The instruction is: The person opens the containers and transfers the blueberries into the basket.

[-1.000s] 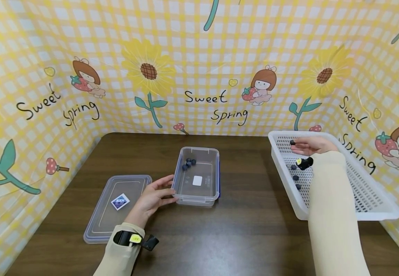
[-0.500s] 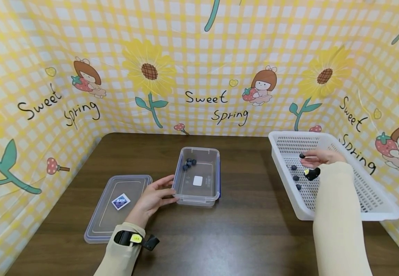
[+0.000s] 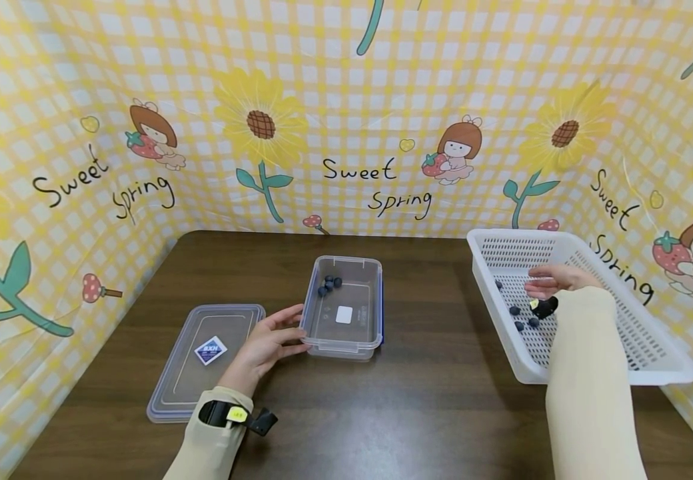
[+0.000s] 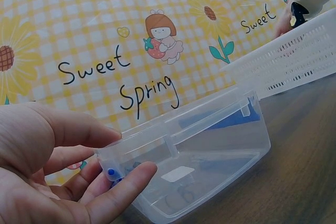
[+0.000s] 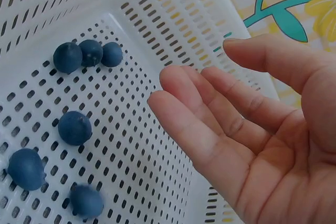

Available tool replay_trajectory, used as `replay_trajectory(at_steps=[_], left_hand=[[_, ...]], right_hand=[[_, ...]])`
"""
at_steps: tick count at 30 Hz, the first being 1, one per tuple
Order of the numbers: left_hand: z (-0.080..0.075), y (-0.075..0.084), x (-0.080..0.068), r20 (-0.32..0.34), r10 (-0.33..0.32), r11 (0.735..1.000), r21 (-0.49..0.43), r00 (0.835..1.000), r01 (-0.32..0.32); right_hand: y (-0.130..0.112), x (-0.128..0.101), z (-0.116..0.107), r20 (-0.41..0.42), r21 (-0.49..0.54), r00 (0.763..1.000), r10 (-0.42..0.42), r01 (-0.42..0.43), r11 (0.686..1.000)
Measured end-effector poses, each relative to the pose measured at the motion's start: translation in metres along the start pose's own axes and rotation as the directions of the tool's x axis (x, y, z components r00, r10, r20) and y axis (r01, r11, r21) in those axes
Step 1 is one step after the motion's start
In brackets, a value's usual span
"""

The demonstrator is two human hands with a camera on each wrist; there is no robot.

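Smooth round blueberries [image 5: 74, 127] are lying loose on the perforated floor of a white plastic basket [image 3: 652, 363], where the right hand [image 5: 252, 140] is being held just above them, fingers spread and straight, nothing pinched. A clear, rounded plastic box [image 3: 344, 308] is being steadied on the dark wood-grain table [image 3: 430, 413] by the left hand [image 3: 265, 347], fingers relaxed against its near corner. A few berries [image 3: 328, 285] are resting inside. Its flat lid [image 3: 202, 360] is lying just beside.
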State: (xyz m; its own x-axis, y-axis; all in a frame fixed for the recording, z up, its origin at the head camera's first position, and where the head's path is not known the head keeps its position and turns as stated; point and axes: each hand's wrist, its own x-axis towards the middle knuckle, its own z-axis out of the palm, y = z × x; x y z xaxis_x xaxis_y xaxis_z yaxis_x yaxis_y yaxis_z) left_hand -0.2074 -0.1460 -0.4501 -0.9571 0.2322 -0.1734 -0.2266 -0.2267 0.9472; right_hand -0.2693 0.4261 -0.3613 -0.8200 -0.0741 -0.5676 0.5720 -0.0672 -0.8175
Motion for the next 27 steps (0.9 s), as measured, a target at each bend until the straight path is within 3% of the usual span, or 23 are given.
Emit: replay_trajectory(at_steps=[7,12,20,27], left_hand=[[0.000,0.002,0.000,0.001,0.000,1.000,0.009,1.000,0.000],[-0.001,0.001,0.000,0.005,-0.001,1.000,0.009,1.000,0.001],[-0.001,0.000,0.000,0.005,0.001,1.000,0.009,1.000,-0.001],[-0.001,0.001,-0.001,0.012,0.004,1.000,0.006,1.000,-0.004]], right_hand=[[-0.018,0.000,0.012,0.006,0.058,1.000,-0.005,0.004,0.998],[-0.040,-0.001,0.031,0.038,0.025,0.999,-0.024,0.023,0.999],[-0.070,0.004,0.079,0.098,-0.009,0.993,-0.064,0.065,0.998],[-0.074,0.016,0.123,0.088,-0.103,0.992,-0.093,0.102,0.989]])
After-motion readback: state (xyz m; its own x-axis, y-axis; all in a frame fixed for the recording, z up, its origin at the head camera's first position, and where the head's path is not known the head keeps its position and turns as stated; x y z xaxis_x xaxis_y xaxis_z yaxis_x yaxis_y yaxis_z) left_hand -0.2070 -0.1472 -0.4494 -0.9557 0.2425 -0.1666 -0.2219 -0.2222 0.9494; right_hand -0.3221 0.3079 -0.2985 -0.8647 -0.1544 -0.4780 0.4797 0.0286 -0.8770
